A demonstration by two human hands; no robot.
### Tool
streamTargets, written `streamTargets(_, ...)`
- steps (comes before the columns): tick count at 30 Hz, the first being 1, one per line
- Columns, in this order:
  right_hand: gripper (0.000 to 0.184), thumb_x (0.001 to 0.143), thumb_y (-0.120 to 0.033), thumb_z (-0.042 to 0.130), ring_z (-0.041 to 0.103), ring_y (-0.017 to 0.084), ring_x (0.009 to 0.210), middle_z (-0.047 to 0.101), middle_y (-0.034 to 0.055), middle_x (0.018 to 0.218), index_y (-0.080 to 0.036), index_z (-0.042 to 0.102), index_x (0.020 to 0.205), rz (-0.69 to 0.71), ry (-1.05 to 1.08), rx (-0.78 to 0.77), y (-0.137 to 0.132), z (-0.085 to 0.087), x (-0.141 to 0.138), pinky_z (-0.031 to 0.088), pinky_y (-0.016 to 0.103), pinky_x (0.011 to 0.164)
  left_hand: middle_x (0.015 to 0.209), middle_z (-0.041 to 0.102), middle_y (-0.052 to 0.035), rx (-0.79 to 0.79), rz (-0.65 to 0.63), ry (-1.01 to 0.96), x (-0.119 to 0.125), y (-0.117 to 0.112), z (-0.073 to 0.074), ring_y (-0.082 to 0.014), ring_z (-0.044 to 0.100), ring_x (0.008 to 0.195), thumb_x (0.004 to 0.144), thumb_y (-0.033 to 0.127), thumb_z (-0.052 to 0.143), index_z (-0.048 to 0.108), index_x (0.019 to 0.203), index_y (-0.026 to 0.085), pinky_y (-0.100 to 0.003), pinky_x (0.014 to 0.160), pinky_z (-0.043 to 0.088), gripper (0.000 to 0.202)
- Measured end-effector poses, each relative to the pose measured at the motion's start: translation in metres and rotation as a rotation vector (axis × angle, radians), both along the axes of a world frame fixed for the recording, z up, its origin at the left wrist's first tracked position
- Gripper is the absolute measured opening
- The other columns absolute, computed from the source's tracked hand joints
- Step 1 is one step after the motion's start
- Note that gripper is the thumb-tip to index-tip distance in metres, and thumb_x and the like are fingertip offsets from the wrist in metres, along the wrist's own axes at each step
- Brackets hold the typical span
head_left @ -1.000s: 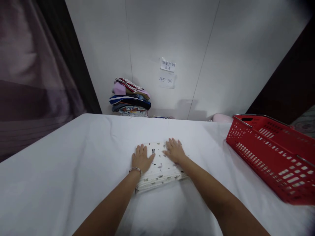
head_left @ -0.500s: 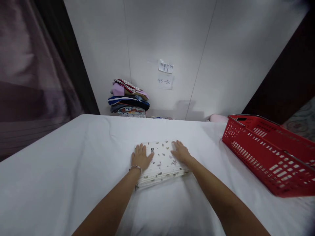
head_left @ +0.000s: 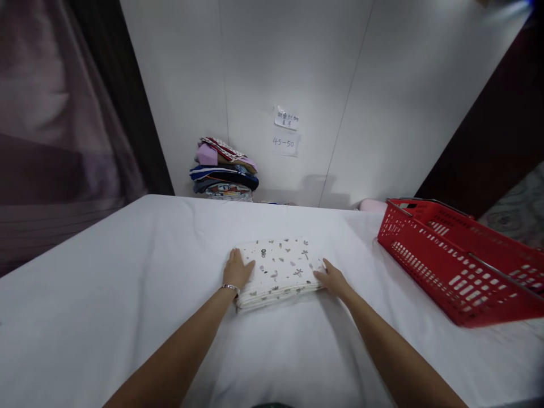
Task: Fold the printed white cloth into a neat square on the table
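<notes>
A folded white cloth with small printed figures lies flat on the white-covered table. My left hand, with a bracelet at the wrist, rests at the cloth's left edge, fingers together and thumb over the top. At the cloth's near right corner sits my right hand, fingers stretched toward its edge. Whether either hand grips the cloth does not show.
A red plastic basket stands tilted on the table's right side. A stack of folded coloured clothes sits against the white wall behind the table, below two paper notes. A dark curtain hangs at left.
Both hands have slid off the top of the folded cloth outward to its left edge and right corner. The view has shifted slightly.
</notes>
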State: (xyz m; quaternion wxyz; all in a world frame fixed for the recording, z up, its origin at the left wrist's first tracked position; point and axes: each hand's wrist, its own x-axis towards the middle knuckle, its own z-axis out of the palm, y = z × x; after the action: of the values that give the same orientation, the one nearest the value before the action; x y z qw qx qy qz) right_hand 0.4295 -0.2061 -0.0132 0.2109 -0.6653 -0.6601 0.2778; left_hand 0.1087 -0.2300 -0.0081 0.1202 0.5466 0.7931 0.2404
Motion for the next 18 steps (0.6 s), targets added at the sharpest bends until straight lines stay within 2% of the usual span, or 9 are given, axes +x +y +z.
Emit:
streamTargets(3,0.072,0.07,-0.043,0.064,0.056,0.025,0.104,0.058,0.0129,0.118,-0.016,0.04,0.133,-0.048,0.089,-0.07,0.001,0.002,0.001,0.043,0.035,0.086,0.138,0.038,-0.0169,-0.016,0.003,-0.098,-0.002,-0.014,0.007,-0.0272,0.038,0.125,0.075,0.038,0.054,0.026,0.135,0.01,-0.035,0.1,0.033,0.072)
streamTargets(7,0.077,0.068,-0.044,0.067,0.061,0.021,0.078,0.064,0.0121,0.101,-0.016,0.038,0.133,-0.024,0.327,-0.229,0.001,0.009,0.003,0.049,0.033,0.065,0.128,0.049,-0.0163,-0.097,0.036,-0.293,0.0,-0.032,0.012,-0.027,0.049,0.115,0.069,0.038,0.062,0.032,0.131,0.012,-0.034,0.093,0.039,0.074)
streamTargets(10,0.079,0.067,-0.042,0.068,0.06,0.017,0.07,0.063,0.0114,0.098,-0.016,0.036,0.135,-0.04,0.476,-0.229,0.006,0.014,0.014,0.048,0.029,0.058,0.119,0.056,-0.0148,-0.111,0.038,-0.48,0.011,-0.048,0.01,-0.0254,0.056,0.105,0.064,0.038,0.068,0.036,0.127,0.014,-0.032,0.084,0.045,0.075)
streamTargets(12,0.078,0.066,-0.039,0.07,0.061,0.017,0.074,0.062,0.0118,0.102,-0.016,0.039,0.133,-0.095,0.464,-0.143,0.01,0.015,0.024,0.048,0.027,0.061,0.115,0.059,-0.0132,-0.135,0.018,-0.602,0.022,-0.059,0.007,-0.0232,0.061,0.093,0.063,0.038,0.07,0.036,0.125,0.017,-0.031,0.073,0.049,0.074)
streamTargets(15,0.069,0.064,-0.035,0.071,0.06,0.02,0.082,0.062,0.0107,0.098,-0.013,0.049,0.126,-0.152,0.314,-0.039,0.014,0.012,0.036,0.047,0.028,0.069,0.11,0.061,-0.0111,-0.196,-0.005,-0.722,0.036,-0.074,0.005,-0.0195,0.063,0.073,0.063,0.04,0.07,0.031,0.127,0.021,-0.028,0.054,0.049,0.077)
streamTargets(18,0.063,0.069,-0.036,0.066,0.06,0.02,0.082,0.064,0.0071,0.09,-0.012,0.05,0.124,-0.144,0.203,0.003,0.011,0.009,0.041,0.046,0.03,0.074,0.098,0.063,-0.0086,-0.201,-0.006,-0.652,0.038,-0.082,0.006,-0.0182,0.062,0.066,0.065,0.043,0.067,0.02,0.134,0.021,-0.027,0.051,0.048,0.086)
